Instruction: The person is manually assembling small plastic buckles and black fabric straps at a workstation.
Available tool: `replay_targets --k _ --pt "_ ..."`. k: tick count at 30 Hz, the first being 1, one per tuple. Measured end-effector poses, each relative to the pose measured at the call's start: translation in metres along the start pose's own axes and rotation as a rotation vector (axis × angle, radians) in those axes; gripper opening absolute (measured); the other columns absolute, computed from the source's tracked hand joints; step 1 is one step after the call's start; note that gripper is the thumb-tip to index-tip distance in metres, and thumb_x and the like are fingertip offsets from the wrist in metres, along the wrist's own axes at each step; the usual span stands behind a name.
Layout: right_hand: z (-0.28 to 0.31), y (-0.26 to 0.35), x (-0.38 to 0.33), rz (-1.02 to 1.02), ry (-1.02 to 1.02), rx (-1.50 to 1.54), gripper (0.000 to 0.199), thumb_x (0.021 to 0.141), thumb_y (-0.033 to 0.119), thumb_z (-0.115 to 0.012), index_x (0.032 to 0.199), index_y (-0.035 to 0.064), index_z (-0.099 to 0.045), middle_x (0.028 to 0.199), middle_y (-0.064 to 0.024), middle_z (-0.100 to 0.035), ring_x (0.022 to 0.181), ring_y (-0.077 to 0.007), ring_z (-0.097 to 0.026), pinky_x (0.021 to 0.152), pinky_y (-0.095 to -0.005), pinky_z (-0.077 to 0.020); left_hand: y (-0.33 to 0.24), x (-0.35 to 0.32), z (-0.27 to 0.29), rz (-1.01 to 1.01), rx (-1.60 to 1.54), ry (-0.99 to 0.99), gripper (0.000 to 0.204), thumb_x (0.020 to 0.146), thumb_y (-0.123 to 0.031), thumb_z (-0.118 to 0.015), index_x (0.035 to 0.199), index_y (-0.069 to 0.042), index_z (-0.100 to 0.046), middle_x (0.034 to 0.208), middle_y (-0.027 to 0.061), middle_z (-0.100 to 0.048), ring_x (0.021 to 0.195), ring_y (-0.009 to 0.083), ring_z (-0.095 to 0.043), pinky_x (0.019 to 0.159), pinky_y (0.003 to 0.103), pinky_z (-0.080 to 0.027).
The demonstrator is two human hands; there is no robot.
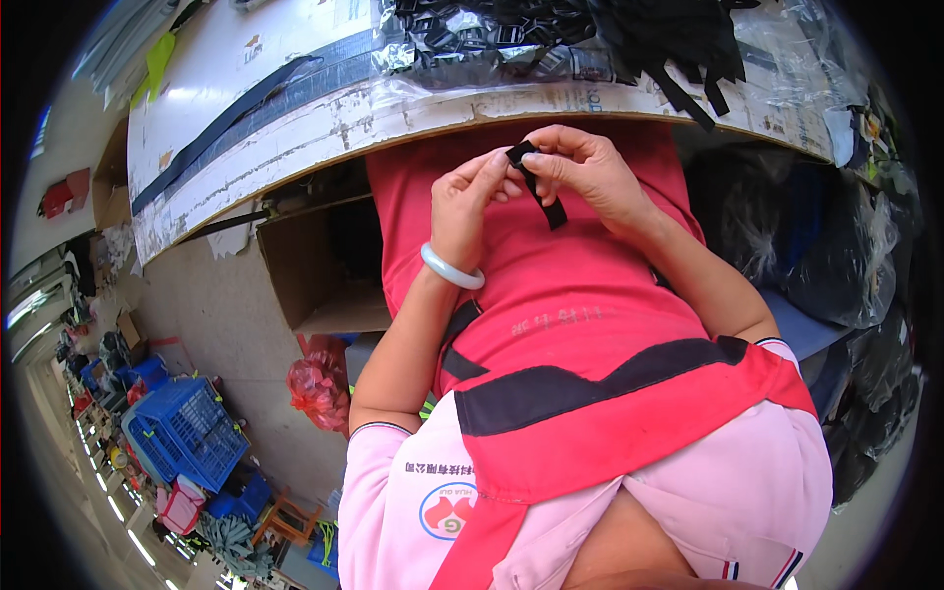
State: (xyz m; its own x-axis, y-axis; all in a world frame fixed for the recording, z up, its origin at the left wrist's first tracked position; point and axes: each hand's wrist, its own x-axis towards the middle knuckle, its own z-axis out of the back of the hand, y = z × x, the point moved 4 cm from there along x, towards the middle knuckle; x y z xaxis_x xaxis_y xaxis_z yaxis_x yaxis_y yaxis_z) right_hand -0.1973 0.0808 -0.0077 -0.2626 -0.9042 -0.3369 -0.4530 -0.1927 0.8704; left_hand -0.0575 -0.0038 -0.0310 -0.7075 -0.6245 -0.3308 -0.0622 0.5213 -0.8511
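Note:
Over my lap, both hands work on a short black webbing strap (pixel 551 208). My left hand (pixel 467 202), with a pale bangle at the wrist, pinches its upper end between thumb and fingertips. Close beside it, my right hand (pixel 595 175) grips the strap with thumb and index finger. A small dark piece, perhaps a buckle, sits between the fingertips, too hidden to make out. The strap's free end dangles below the right fingers, in front of my red apron (pixel 590 265).
Ahead lies a worn table (pixel 295 138) with a pile of black plastic buckles (pixel 482 29) on clear plastic, black straps (pixel 678 39) and a long dark strip (pixel 231 123). An open cardboard box (pixel 339 305) sits under it. Bagged dark goods (pixel 826 246) stand right, blue crates (pixel 187 428) left.

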Motion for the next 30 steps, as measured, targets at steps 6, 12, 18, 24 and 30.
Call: replay_targets --k 6,12,18,24,30 --pt "0.004 -0.005 0.001 0.249 -0.023 -0.383 0.014 0.088 0.012 -0.07 0.099 0.0031 -0.071 0.101 0.0004 -0.056 0.075 -0.0046 -0.053 0.065 -0.019 -0.045 0.009 0.009 0.002 0.289 -0.213 0.042 0.024 0.095 -0.019 -0.062 0.105 0.002 -0.069 0.084 0.0052 -0.069 0.07 0.0107 -0.064 0.064 0.021 -0.049" --pt "-0.011 0.025 -0.016 0.468 -0.027 -0.221 0.013 0.089 0.007 -0.069 0.101 0.0033 -0.071 0.099 -0.0011 -0.062 0.075 -0.0045 -0.054 0.065 -0.0192 -0.0455 0.006 0.003 -0.004 0.091 -0.041 -0.076 0.02 0.094 -0.012 -0.063 0.104 0.005 -0.067 0.088 0.008 -0.07 0.072 0.0136 -0.067 0.063 0.025 -0.057" --pt "0.002 0.017 -0.005 0.066 -0.11 -0.275 0.013 0.09 0.012 -0.069 0.093 0.0005 -0.065 0.075 -0.0031 -0.065 0.054 -0.0053 -0.057 0.046 -0.0182 -0.0451 -0.001 0.004 -0.004 -0.241 0.133 -0.182 0.017 0.092 -0.006 -0.064 0.104 0.005 -0.068 0.09 0.0063 -0.07 0.077 0.0104 -0.066 0.068 0.023 -0.056" --pt "0.007 0.0 -0.002 -0.052 -0.077 -0.181 0.016 0.089 0.013 -0.07 0.088 0.0027 -0.058 0.069 -0.0026 -0.063 0.051 -0.0061 -0.057 0.045 -0.0199 -0.047 -0.002 -0.001 -0.01 -0.231 0.066 -0.095 0.016 0.088 0.0 -0.068 0.103 0.003 -0.07 0.095 0.0045 -0.069 0.082 0.0091 -0.063 0.075 0.02 -0.051" --pt "0.01 -0.004 -0.001 -0.109 -0.009 -0.149 0.018 0.091 0.013 -0.068 0.1 0.0024 -0.056 0.077 -0.0033 -0.062 0.061 -0.008 -0.061 0.055 -0.0221 -0.0536 0.0 -0.002 -0.005 -0.32 0.222 -0.072 0.022 0.083 0.005 -0.071 0.104 0.0 -0.071 0.1 0.0045 -0.066 0.088 0.0091 -0.061 0.076 0.021 -0.048"
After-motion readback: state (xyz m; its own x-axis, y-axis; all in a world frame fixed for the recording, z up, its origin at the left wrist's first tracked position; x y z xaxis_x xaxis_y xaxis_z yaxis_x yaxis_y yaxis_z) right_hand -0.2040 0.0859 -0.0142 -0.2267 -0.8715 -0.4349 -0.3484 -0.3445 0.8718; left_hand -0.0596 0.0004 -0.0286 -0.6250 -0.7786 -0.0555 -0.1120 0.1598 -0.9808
